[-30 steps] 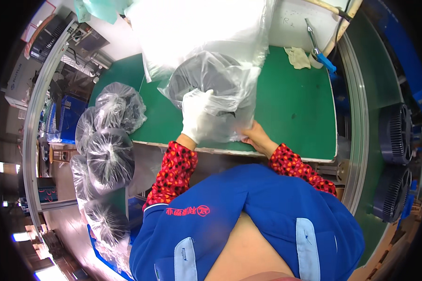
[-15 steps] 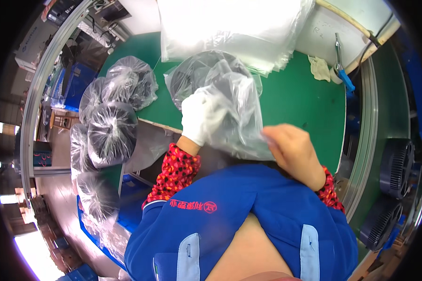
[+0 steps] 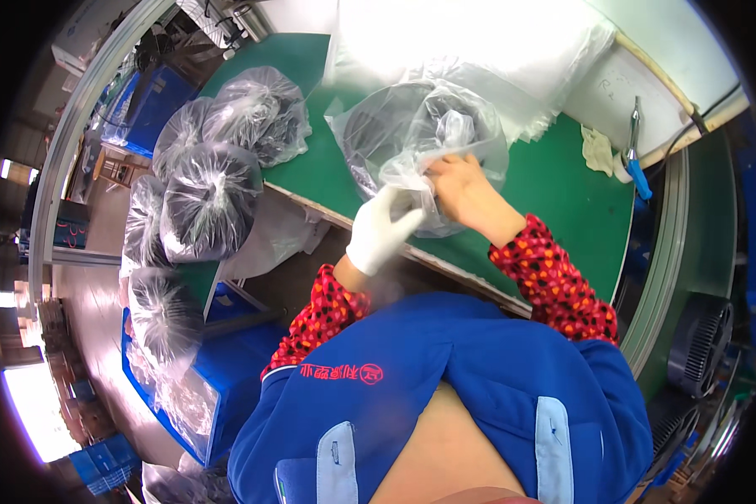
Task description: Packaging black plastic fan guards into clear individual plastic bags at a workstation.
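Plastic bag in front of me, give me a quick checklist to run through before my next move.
1. Dark round part inside the plastic bag: ok, it shows through the clear plastic.
2. Right hand on the bag: ok, fingers at the gathered plastic.
3. Left hand gripping the bag: cannot tell; it is close, but its hold is unclear.
4. Bag mouth fully closed: cannot tell, the hands and folds hide it.
5. Both hands gloved: not ok, only the left is.
6. Blue-handled tool away from the bag: ok, it stands well to the right.

Open green tabletop [image 3: 563, 202] right of bag [image 3: 424, 139], bundles [image 3: 210, 202] in the way left
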`<state>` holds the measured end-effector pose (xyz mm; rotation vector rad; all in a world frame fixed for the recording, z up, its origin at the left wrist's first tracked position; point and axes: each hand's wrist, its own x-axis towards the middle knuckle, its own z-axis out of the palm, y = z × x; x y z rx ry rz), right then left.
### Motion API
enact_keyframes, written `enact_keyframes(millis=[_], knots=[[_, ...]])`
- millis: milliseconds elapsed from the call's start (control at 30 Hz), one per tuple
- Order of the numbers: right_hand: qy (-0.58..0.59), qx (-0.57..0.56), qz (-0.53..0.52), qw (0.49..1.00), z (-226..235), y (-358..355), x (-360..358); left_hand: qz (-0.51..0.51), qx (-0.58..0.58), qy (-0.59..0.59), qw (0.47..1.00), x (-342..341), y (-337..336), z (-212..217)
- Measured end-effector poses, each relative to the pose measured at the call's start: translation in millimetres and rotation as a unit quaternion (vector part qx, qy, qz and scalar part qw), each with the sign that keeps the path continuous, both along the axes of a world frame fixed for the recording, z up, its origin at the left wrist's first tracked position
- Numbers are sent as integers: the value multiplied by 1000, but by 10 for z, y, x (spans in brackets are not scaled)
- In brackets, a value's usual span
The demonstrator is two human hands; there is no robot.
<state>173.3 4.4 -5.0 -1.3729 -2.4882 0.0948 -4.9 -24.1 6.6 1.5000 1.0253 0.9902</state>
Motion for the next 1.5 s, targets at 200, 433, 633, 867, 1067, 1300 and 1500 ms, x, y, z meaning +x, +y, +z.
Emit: enact_keyframes(millis=[200,433,633,867,1067,1300,1500], knots=[[-4,-18,96,995,-125,291,-82,-59,324,256,909,-12,-40,-100],[-45,-277,207,937,496,509,-28,-18,412,347,842,122,221,-106],[321,-254,43,911,869,334,388,-105,226,540,804,276,463,-45],[109,74,-111,985,277,197,639,-41,145,392,908,386,685,-113],[144,27,-13,989,52,169,73,152,255,312,902,447,654,-306],[-72,-84,0,994,-15,360,6,-67,302,163,937,120,758,-160],[-189,-155,-22,969,237,428,-188,-70,338,301,889,7,552,-37]])
